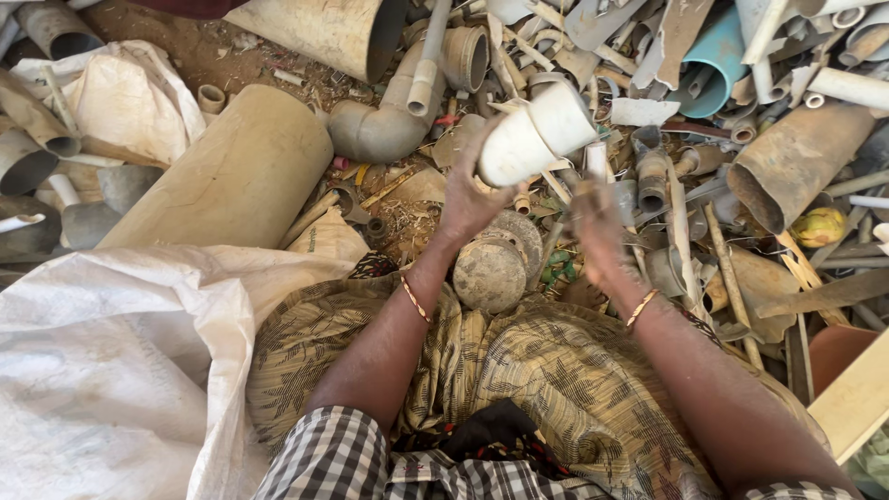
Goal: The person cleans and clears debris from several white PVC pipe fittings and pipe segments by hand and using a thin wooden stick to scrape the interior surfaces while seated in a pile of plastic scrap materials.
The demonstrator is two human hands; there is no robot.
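Two hands are raised above a heap of scrap pipes and fittings. A short white pipe piece (535,132) is gripped in the left hand (470,190), fingers wrapped round its lower end, and is held tilted just over the pile. The right hand (600,236) is blurred (whether it is clenched or loose cannot be told) and is seen just beside the white piece, lower down. A wide tan pipe (227,176) lies to the left, above a white woven sack (102,370), and a grey elbow fitting (380,125) rests beyond it.

White pipe coupling (535,134) (dusty), tilted, held aloft.
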